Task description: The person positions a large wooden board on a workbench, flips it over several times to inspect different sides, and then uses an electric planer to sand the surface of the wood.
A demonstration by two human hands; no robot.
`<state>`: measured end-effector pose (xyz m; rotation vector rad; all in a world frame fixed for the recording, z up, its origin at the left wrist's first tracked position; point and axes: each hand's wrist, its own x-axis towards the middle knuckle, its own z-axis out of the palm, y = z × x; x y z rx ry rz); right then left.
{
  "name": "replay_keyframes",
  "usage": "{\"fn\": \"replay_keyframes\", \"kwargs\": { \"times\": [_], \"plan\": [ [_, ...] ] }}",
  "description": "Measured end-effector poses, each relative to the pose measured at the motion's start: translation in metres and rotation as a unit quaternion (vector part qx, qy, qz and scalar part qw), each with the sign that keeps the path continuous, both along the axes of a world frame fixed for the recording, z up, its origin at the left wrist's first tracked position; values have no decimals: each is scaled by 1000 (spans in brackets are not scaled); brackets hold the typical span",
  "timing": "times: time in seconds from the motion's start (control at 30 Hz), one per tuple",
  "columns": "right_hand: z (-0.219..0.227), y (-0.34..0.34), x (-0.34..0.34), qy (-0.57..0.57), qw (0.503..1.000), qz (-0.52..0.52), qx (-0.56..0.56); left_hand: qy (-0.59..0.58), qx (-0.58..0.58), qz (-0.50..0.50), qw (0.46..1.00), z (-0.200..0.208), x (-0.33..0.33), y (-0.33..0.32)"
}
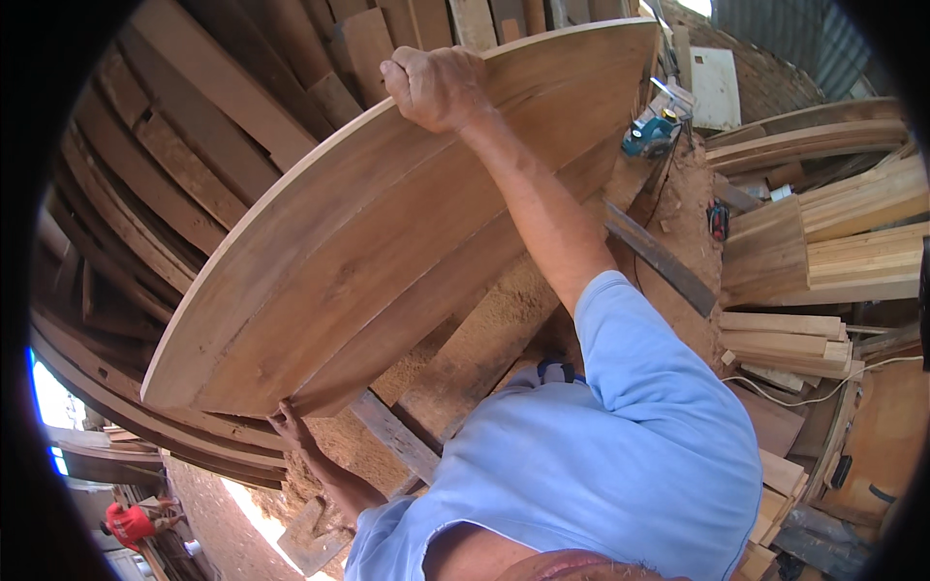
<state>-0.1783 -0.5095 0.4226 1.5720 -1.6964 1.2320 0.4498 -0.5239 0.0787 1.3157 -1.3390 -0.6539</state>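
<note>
A wide brown wooden panel (339, 252), made of boards joined edge to edge, stands tilted up before me. Its pale far edge looks curved in this view. My right hand (438, 89) reaches across and is closed over that far edge. At the panel's near left corner, my left hand (289, 426) pinches the lower edge, its fingers partly hidden by the wood. Below the panel are a plank (484, 334) covered in sawdust and a dark narrow bar (661, 259).
Stacked timber (126, 184) fills the left and far side. A teal power tool (649, 134) lies beyond the panel's right end, with a red and black tool (718, 220) nearer. Cut boards (852, 232) are piled at right. A person in red (131, 525) is at lower left.
</note>
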Motion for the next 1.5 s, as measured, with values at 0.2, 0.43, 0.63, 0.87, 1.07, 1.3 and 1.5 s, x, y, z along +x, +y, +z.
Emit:
{"fn": "replay_keyframes", "kwargs": {
  "times": [0.2, 0.43, 0.63, 0.87, 1.07, 1.3, 1.5],
  "plan": [
    [0, -6, 1, -1, 1000, 3, 7, 14, 6, -19, 1000, -4, 2, 0],
    [-1, 2, -4, -2, 1000, 16, -15, 100, 1, -11, 995, -5, -5, 0],
    [-5, 9, -4, 34, 999, 7, -7, 185, -42, 4, 982, 10, -17, 53],
    [-10, 14, -58, 327, 940, 38, -93, 70, 68, 71, 993, 5, -21, 102],
    [-7, 30, -46, 80, 991, 106, 21, 182, 87, 18, 979, 1, -10, 112],
    [10, 63, -45, 16, 988, 105, 108, 256, 86, -77, 960, 9, -17, 123],
    [41, 101, 89, 33, 926, 265, 265, 212, 131, -96, 964, -13, -1, 130]
  ]
}}
